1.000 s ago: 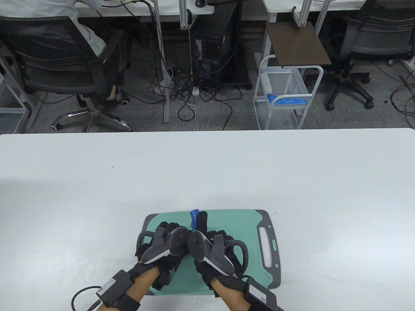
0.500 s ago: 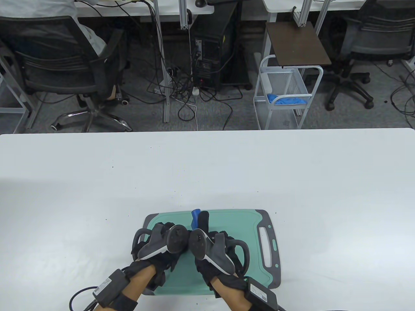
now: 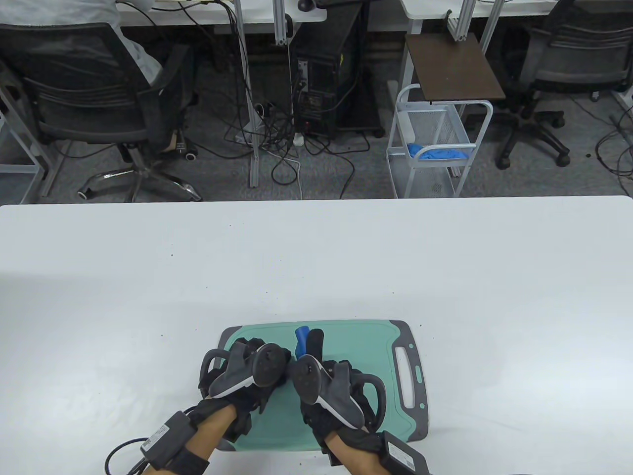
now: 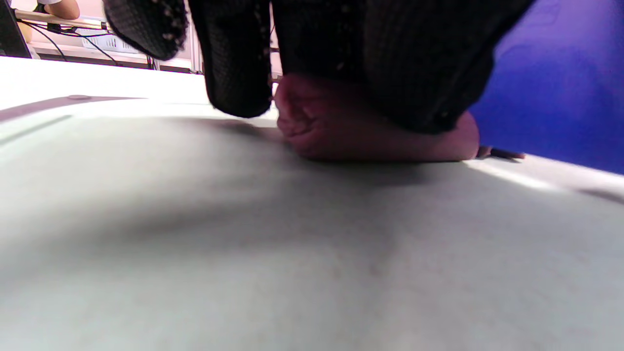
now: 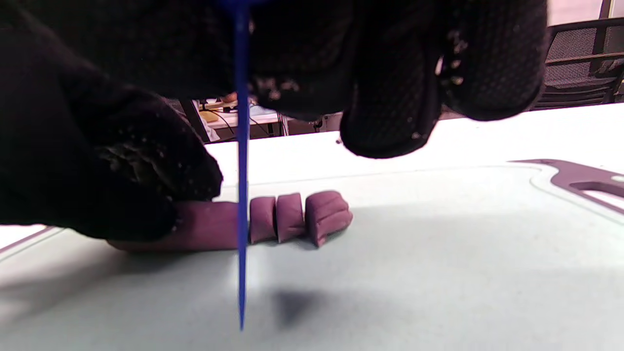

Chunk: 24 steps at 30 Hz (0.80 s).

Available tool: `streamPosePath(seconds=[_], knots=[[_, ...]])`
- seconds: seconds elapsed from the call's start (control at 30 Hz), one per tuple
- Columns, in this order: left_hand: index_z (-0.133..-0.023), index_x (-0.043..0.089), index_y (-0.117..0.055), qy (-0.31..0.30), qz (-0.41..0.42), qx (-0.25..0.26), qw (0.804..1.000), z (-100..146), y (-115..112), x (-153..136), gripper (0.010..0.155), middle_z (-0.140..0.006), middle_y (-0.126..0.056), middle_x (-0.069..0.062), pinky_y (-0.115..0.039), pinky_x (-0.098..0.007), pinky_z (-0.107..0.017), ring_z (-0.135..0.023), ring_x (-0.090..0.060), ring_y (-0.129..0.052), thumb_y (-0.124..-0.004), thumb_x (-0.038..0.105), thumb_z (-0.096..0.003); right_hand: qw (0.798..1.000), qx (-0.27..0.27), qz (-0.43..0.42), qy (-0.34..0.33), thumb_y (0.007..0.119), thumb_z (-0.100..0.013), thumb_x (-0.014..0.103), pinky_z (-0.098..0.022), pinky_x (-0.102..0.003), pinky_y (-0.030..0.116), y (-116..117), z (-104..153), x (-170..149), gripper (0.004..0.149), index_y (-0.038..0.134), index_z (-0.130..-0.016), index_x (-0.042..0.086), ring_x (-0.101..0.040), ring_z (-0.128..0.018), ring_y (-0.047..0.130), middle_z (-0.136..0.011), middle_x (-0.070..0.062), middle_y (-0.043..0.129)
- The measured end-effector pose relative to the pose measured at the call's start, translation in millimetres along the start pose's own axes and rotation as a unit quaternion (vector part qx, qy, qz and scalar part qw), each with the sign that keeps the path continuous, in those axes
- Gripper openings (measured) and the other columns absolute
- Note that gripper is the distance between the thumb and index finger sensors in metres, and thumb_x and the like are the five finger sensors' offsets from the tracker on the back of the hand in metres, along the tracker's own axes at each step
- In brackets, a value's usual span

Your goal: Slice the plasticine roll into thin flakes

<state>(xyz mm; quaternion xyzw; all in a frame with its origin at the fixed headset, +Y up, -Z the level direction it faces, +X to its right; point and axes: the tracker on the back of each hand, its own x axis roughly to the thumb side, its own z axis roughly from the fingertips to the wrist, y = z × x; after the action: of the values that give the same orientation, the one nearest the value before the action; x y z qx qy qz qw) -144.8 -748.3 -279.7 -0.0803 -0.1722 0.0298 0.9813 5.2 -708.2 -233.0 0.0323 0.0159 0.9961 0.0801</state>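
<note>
Our right hand (image 3: 330,396) has slid nearer, blue knife (image 5: 241,170) clamped in its fingers (image 5: 390,97). Left fingers (image 4: 234,58) press the purple roll (image 5: 204,226) onto the cutting board (image 3: 346,341), beside three cut pieces (image 5: 297,217).

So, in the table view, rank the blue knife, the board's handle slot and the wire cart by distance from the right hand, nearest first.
1. Blue knife: gripped by the right hand, poking out just beyond it.
2. Handle slot: at the right end of the cutting board, to the hand's right.
3. Wire cart: on the floor beyond the table, far right.
</note>
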Motion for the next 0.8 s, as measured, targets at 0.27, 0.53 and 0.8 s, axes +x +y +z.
streamPosePath(seconds=[0.27,0.53,0.8], knots=[[-0.083,0.037,-0.086,0.000,0.001,0.002,1.000,0.1,0.3,-0.3,0.053,-0.087,-0.097,0.011,-0.067,-0.058,-0.073,-0.093,-0.031,-0.090,-0.091,0.047,-0.0311,1.000,-0.019,-0.008,-0.006,0.082,-0.045,0.038,-0.049,-0.062,0.077,-11.3,6.8,2.2,0.085,0.029,-0.106,0.015,-0.037,-0.055,0.095,-0.046,-0.007,0.092],[-0.081,0.037,-0.087,0.000,0.001,0.003,1.000,0.3,0.9,-0.1,0.052,-0.086,-0.097,0.011,-0.067,-0.058,-0.073,-0.093,-0.031,-0.090,-0.091,0.048,-0.0310,1.000,-0.008,-0.011,-0.015,0.082,-0.045,0.039,-0.049,-0.061,0.077,-13.7,10.4,5.8,0.084,0.029,-0.106,0.014,-0.037,-0.054,0.095,-0.046,-0.006,0.092],[-0.080,0.037,-0.088,0.000,0.001,0.004,1.000,0.3,0.9,-0.1,0.051,-0.086,-0.097,0.011,-0.067,-0.058,-0.073,-0.093,-0.031,-0.091,-0.091,0.048,-0.0306,1.000,-0.001,-0.010,-0.018,0.082,-0.045,0.039,-0.049,-0.061,0.078,-13.9,11.6,7.6,0.084,0.030,-0.106,0.013,-0.037,-0.054,0.095,-0.045,-0.007,0.092]])
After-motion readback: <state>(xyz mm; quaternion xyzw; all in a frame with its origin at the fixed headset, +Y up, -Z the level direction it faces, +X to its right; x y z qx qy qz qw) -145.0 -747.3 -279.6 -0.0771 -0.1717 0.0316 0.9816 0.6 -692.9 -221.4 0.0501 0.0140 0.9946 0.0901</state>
